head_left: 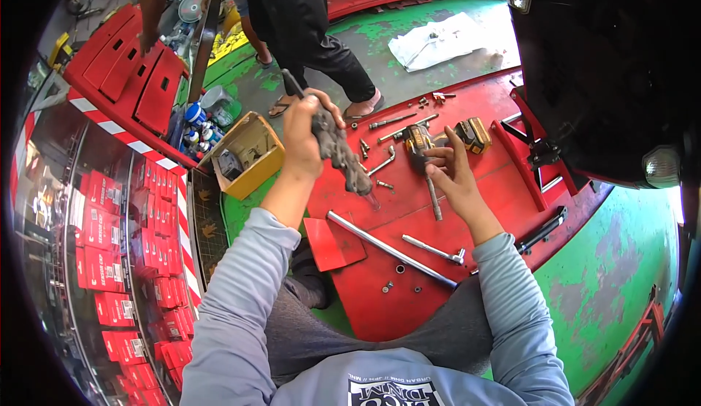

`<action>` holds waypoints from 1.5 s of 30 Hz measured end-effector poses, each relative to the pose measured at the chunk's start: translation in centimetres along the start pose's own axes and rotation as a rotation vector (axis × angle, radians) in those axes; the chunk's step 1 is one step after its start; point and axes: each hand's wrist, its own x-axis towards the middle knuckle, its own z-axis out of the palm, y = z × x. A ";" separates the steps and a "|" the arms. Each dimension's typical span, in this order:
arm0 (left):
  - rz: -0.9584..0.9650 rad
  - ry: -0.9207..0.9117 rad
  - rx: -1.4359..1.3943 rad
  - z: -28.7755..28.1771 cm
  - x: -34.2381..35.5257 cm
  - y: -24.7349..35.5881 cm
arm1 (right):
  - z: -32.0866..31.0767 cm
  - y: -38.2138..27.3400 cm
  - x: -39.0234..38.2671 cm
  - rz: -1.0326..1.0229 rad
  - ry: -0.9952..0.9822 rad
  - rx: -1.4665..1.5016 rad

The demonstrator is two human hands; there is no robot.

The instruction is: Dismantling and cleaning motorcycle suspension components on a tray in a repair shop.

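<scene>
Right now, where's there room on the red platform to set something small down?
There's bare red platform between the long bar and the drill. Another bare patch lies between the right hand and the red frame. It's crowded left of the drill, with tools and small parts.

My feed shows a green floor, worn grey in patches; at left, a glass case edged with striped tape near a red cabinet.
</scene>
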 end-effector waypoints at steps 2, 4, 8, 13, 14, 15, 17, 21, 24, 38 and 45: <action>0.038 0.044 0.027 -1.4 0.6 0.7 | -0.3 -0.1 -0.2 0.003 0.034 0.005; 0.113 0.130 0.077 -2.5 1.0 1.2 | -0.6 -0.2 -0.3 -0.001 0.050 0.010; 0.191 0.218 0.240 -3.9 1.1 1.4 | -0.7 -0.3 -0.7 0.009 0.043 -0.003; 0.226 0.282 0.263 -6.0 1.3 0.7 | -0.7 -0.2 -0.8 -0.005 0.027 -0.052; 0.226 0.287 0.260 -6.3 1.3 0.6 | -0.8 -0.1 -0.8 -0.001 0.028 -0.059; 0.228 0.291 0.258 -6.7 1.3 0.4 | -0.9 0.0 -0.7 0.002 0.030 -0.066; 0.236 0.293 0.258 -7.0 1.3 0.3 | -0.9 -0.1 -0.7 0.001 0.030 -0.063; 0.214 0.287 0.235 -6.4 1.2 -0.5 | -0.8 0.1 -0.6 0.004 0.024 -0.068; 0.182 0.251 0.238 -6.0 1.3 -0.8 | -0.9 0.4 -0.6 0.013 0.015 -0.087; 0.162 0.128 0.292 -3.9 1.2 1.9 | -0.1 0.3 -0.6 0.042 -0.027 -0.170; 0.334 -0.025 0.628 -4.5 3.2 2.5 | -0.5 1.9 -0.4 -0.059 -0.002 -0.229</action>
